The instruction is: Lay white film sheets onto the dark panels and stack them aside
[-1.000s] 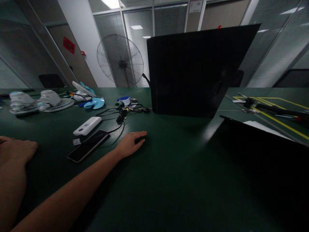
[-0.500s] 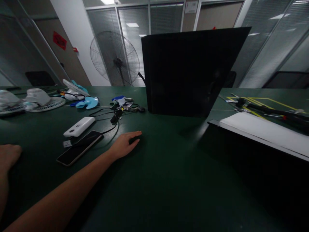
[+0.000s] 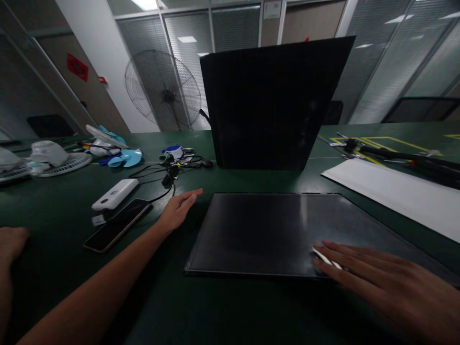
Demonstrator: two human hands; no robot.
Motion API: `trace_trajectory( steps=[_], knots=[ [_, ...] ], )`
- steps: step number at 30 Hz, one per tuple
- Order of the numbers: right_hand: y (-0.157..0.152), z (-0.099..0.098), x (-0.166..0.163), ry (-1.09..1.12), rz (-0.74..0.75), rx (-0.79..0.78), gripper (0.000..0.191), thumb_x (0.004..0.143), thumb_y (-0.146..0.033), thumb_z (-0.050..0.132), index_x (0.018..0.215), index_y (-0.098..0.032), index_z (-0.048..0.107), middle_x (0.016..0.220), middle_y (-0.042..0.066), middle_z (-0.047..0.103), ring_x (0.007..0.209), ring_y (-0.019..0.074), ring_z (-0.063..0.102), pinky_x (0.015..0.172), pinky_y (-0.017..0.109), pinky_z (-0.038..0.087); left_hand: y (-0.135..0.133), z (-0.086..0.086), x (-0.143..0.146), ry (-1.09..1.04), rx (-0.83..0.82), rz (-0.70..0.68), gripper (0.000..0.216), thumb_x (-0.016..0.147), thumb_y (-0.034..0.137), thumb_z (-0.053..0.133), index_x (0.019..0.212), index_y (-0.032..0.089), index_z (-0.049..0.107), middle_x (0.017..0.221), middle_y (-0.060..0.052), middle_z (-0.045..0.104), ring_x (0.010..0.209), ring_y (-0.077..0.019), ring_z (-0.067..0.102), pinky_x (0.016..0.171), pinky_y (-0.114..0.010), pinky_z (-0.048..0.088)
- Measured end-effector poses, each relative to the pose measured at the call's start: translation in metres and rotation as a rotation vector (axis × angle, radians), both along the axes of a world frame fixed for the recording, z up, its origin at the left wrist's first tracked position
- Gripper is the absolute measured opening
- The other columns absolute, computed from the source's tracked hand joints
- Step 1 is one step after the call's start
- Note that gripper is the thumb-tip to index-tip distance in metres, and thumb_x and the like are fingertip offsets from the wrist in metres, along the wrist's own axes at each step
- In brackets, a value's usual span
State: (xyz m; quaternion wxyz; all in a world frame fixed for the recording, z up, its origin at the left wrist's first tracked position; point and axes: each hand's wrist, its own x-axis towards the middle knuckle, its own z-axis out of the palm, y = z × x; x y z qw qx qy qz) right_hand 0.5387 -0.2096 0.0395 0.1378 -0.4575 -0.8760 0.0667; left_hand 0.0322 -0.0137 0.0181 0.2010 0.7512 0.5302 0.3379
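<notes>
Right hand [image 3: 390, 285], as I see it from the head camera, lies palm down with its fingers spread wide on the near right corner of a black rectangular panel [image 3: 266, 232], gripping nothing; a thin pale streak shows just under the fingertips, and I cannot tell what it is. Left hand [image 3: 178, 211] reaches in on a long bare forearm from the lower left, open with the fingers straight and close together, just beside the panel's far left corner; I cannot tell whether it touches. The panel lies flat on the dark green table [image 3: 251, 311], directly in front of me. It is thin, dark grey to black, smooth with a faint sheen, and has a narrow raised edge along its near side. Behind it a large black board [image 3: 273, 105] stands upright. A white sheet [image 3: 395, 191] lies to the right, apart from the panel. To the left of the left hand lie a smartphone [image 3: 117, 232], a white power bank [image 3: 115, 194] and tangled black cables [image 3: 168, 175]. Another hand [image 3: 10, 242] rests at the far left edge.
</notes>
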Motion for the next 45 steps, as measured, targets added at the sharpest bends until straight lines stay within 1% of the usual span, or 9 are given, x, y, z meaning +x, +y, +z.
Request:
trace_trajectory(
  steps=[4, 10, 14, 20, 29, 32, 35, 39, 45],
  knots=[
    [0.07, 0.02, -0.017, -0.134, 0.123, -0.241, 0.06, 0.097, -0.053, 0.059, 0.155, -0.044, 0.047, 0.156, -0.001, 0.048, 0.136, 0.0251, 0.055, 0.111, 0.041, 0.052, 0.0, 0.0, -0.007, 0.226, -0.015, -0.193, 0.071, 0.098, 0.072, 0.044, 0.144, 0.021, 0.063, 0.159, -0.011, 0.049, 0.15, -0.0324, 0.041, 0.125, -0.051, 0.031],
    [0.193, -0.02, 0.11, -0.261, -0.626, 0.262, 0.075, 0.099, -0.061, 0.051, 0.153, -0.009, 0.051, 0.164, 0.029, 0.021, 0.142, 0.0387, 0.044, 0.111, 0.058, 0.032, 0.009, -0.002, -0.015, 0.516, -0.075, -0.225, 0.068, 0.101, 0.061, 0.048, 0.157, 0.021, 0.045, 0.17, -0.011, 0.025, 0.158, -0.0329, 0.018, 0.127, -0.055, 0.021],
    [0.209, -0.057, 0.181, -0.3, -0.897, 0.034, 0.068, 0.106, -0.058, 0.032, 0.15, -0.011, 0.055, 0.15, 0.032, 0.047, 0.13, 0.0362, 0.056, 0.092, 0.051, 0.042, 0.017, -0.005, -0.018, 0.518, -0.087, -0.202, 0.068, 0.102, 0.062, 0.047, 0.158, 0.024, 0.043, 0.17, -0.011, 0.024, 0.158, -0.0347, 0.019, 0.126, -0.058, 0.021],
    [0.196, -0.053, 0.182, -0.359, -0.989, -0.015, 0.052, 0.104, -0.047, 0.042, 0.141, -0.018, 0.064, 0.124, 0.028, 0.066, 0.098, 0.032, 0.068, 0.07, 0.043, 0.036, 0.024, -0.013, -0.021, 0.494, -0.042, -0.139, 0.059, 0.103, 0.057, 0.047, 0.154, 0.027, 0.051, 0.168, -0.011, 0.032, 0.155, -0.0367, 0.027, 0.123, -0.061, 0.026],
    [0.157, 0.001, 0.077, -0.406, -0.922, 0.058, 0.056, 0.101, -0.063, 0.037, 0.118, -0.026, 0.075, 0.101, 0.021, 0.073, 0.081, 0.0324, 0.068, 0.062, 0.042, 0.04, 0.013, -0.013, -0.025, 0.497, 0.004, -0.096, 0.056, 0.104, 0.054, 0.043, 0.153, 0.028, 0.051, 0.168, -0.01, 0.032, 0.155, -0.0359, 0.03, 0.124, -0.06, 0.025],
    [0.138, 0.006, 0.007, -0.398, -0.646, 0.079, 0.056, 0.103, -0.056, 0.031, 0.116, -0.024, 0.076, 0.099, 0.019, 0.075, 0.079, 0.0347, 0.071, 0.065, 0.047, 0.05, 0.011, -0.016, -0.029, 0.464, 0.016, -0.09, 0.055, 0.106, 0.053, 0.039, 0.152, 0.028, 0.052, 0.167, -0.008, 0.035, 0.155, -0.0334, 0.032, 0.124, -0.058, 0.025],
    [0.119, -0.005, -0.061, -0.329, -0.344, 0.047, 0.051, 0.104, -0.053, 0.034, 0.123, -0.029, 0.075, 0.126, 0.008, 0.072, 0.104, 0.0297, 0.072, 0.089, 0.048, 0.058, 0.011, -0.018, -0.031, 0.44, 0.018, -0.083, 0.057, 0.107, 0.054, 0.032, 0.153, 0.025, 0.052, 0.167, -0.008, 0.036, 0.155, -0.0312, 0.032, 0.126, -0.056, 0.024],
    [0.098, -0.006, -0.135, -0.246, -0.011, -0.026, 0.058, 0.103, -0.059, 0.038, 0.141, -0.025, 0.066, 0.149, 0.006, 0.056, 0.136, 0.0319, 0.055, 0.111, 0.054, 0.048, 0.008, -0.014, -0.028, 0.421, 0.01, -0.114, 0.063, 0.107, 0.058, 0.031, 0.158, 0.025, 0.043, 0.168, -0.009, 0.033, 0.156, -0.0297, 0.03, 0.127, -0.055, 0.021],
    [0.088, 0.019, -0.201, -0.149, 0.286, -0.198, 0.068, 0.102, -0.066, 0.039, 0.155, -0.026, 0.05, 0.161, 0.006, 0.041, 0.147, 0.033, 0.04, 0.118, 0.057, 0.038, 0.003, -0.003, -0.026, 0.484, -0.011, -0.2, 0.068, 0.097, 0.068, 0.053, 0.157, 0.036, 0.045, 0.172, -0.006, 0.022, 0.157, -0.0375, 0.024, 0.125, -0.061, 0.02]
  ],
)
